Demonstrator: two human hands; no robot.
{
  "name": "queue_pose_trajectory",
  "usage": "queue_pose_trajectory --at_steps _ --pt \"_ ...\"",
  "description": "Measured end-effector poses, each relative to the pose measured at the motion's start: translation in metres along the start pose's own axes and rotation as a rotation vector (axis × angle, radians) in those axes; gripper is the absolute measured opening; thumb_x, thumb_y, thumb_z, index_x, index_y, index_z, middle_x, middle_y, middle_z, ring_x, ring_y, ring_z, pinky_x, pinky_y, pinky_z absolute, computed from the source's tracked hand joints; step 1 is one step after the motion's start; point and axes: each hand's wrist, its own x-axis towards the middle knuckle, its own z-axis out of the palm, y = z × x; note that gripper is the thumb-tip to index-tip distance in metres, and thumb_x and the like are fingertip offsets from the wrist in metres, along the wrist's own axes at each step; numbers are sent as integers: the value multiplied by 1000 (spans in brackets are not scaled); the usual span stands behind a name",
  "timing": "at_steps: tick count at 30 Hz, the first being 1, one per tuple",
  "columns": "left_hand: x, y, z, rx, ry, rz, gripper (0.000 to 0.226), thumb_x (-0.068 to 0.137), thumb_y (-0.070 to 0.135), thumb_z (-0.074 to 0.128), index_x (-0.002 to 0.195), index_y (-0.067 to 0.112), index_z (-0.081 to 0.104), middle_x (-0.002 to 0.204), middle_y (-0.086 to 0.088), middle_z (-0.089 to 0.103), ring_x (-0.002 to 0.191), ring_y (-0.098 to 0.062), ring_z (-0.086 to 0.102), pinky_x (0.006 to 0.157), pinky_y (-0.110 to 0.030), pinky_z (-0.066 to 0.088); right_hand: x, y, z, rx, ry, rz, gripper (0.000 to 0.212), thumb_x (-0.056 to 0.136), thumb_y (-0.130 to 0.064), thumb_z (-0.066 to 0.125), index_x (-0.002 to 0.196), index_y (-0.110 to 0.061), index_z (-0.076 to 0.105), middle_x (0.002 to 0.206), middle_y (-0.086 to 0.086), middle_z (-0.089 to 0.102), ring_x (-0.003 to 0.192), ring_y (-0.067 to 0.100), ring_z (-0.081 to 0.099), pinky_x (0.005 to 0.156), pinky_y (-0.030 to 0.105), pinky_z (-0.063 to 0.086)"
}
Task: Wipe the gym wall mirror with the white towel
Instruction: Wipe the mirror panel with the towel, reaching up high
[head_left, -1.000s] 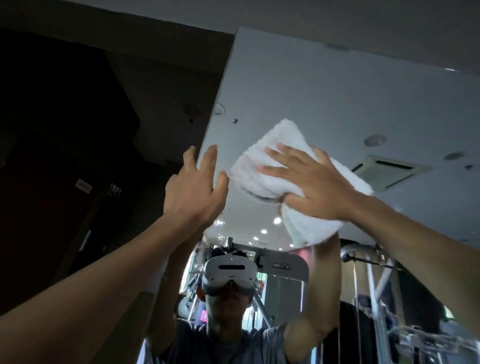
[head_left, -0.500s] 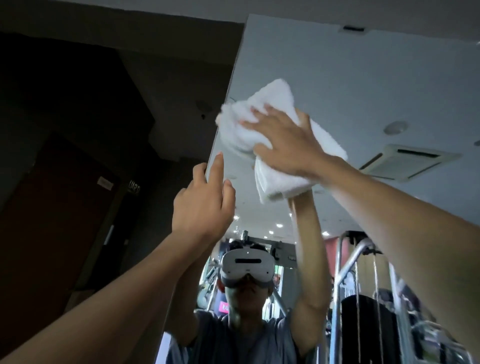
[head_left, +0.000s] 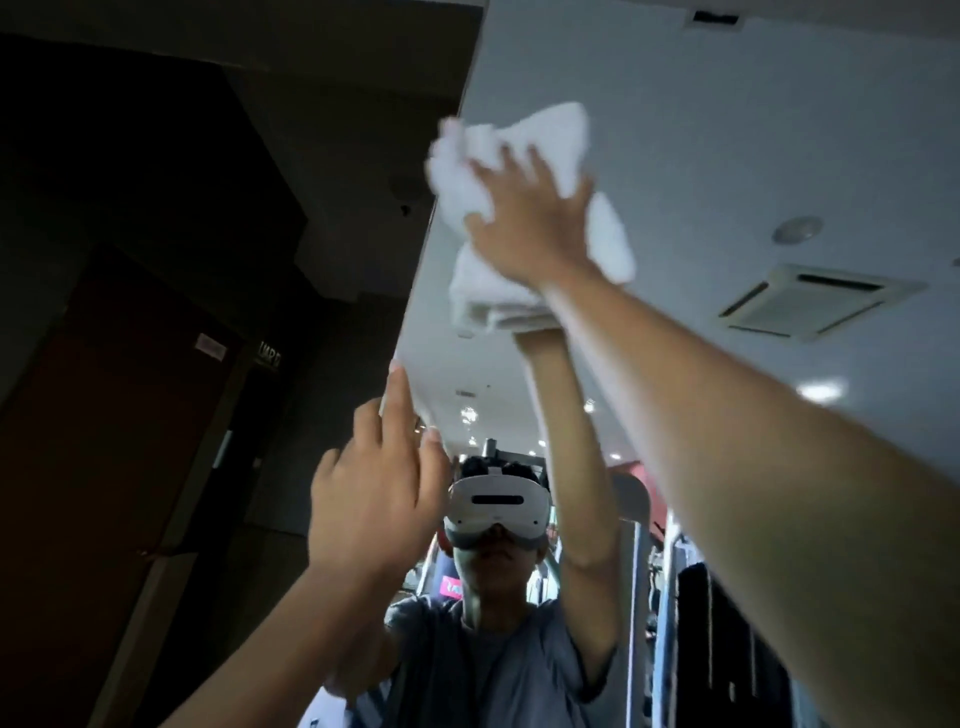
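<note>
The wall mirror (head_left: 727, 156) fills the right of the view, its left edge running down the middle. My right hand (head_left: 524, 218) presses the folded white towel (head_left: 519, 145) flat against the glass high up, close to the mirror's upper left corner, fingers spread over the cloth. My left hand (head_left: 374, 499) is lower down, fingers straight, with the fingertips resting on the mirror's left edge. It holds nothing. My reflection with a white headset shows below the towel.
A dark wall and a brown door (head_left: 104, 467) lie left of the mirror. Gym machine frames (head_left: 644, 597) show reflected at the lower right, and a ceiling vent (head_left: 810, 301) reflects at the right.
My right hand has slid the towel up and to the left across the glass toward the mirror's top left corner. My left hand has stayed on the mirror's left edge.
</note>
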Motion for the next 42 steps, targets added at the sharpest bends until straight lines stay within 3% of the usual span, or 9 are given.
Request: queue_pose_trajectory --at_steps 8,17,21,24,26,29,34,38,42 --pt "-16 -1 -3 -28 19 -37 67 96 52 14 160 33 4 124 -2 53 82 -27 62 73 -41 48 -87 -19 9 40 -108 -565 56 91 -51 29 147 -53 36 164 -18 22 152 10 13 116 49 6" --pt "-37 -13 2 -23 54 10 62 99 44 22 158 26 21 124 -4 60 72 -26 64 62 -39 53 -41 -7 16 0 85 67 58 98 -45 38 155 -37 29 167 1 16 154 23 9 116 59 6" --pt "-72 -25 2 -12 22 -17 60 100 40 26 157 21 27 124 -3 60 72 -27 65 58 -34 47 -116 -38 25 19 3 -346 59 96 -46 35 155 -39 31 167 -1 17 154 20 12 116 55 2" --pt "-107 -37 6 56 -100 1 63 103 46 10 160 19 17 146 -2 46 106 -24 61 69 -35 52 -167 0 22 28 -86 -887 60 86 -45 39 144 -37 51 159 -2 37 148 21 32 113 54 14" --pt "-116 -40 6 71 -129 0 63 103 46 7 161 21 10 149 -2 43 107 -22 58 68 -33 50 -150 45 12 -17 -144 -972 61 84 -43 42 144 -41 49 159 -2 37 147 21 33 110 60 21" --pt "-117 -36 5 5 -73 -74 60 103 43 19 160 23 21 137 -5 53 84 -22 63 59 -34 51 -101 79 -6 -9 -133 -532 64 86 -49 33 150 -49 30 164 -5 26 150 24 24 108 65 20" --pt "-124 -37 8 28 -83 -102 58 104 48 19 160 31 17 149 3 47 100 -19 62 65 -38 56 -124 9 14 -2 29 -38 63 94 -43 47 154 -35 31 166 2 19 153 23 13 115 62 6" --pt "-139 -41 8 62 -111 -165 59 103 45 22 155 20 34 142 -5 54 96 -22 63 59 -35 54 -207 -45 35 -8 22 -560 67 87 -44 54 152 -35 39 164 2 26 152 24 20 114 58 2" --pt "-164 -37 -1 -40 -73 -291 63 100 49 24 150 15 42 119 -2 66 77 -23 65 60 -32 51 -246 13 28 72 -109 -1059 61 86 -46 43 146 -39 48 159 -4 38 148 21 31 117 57 14"
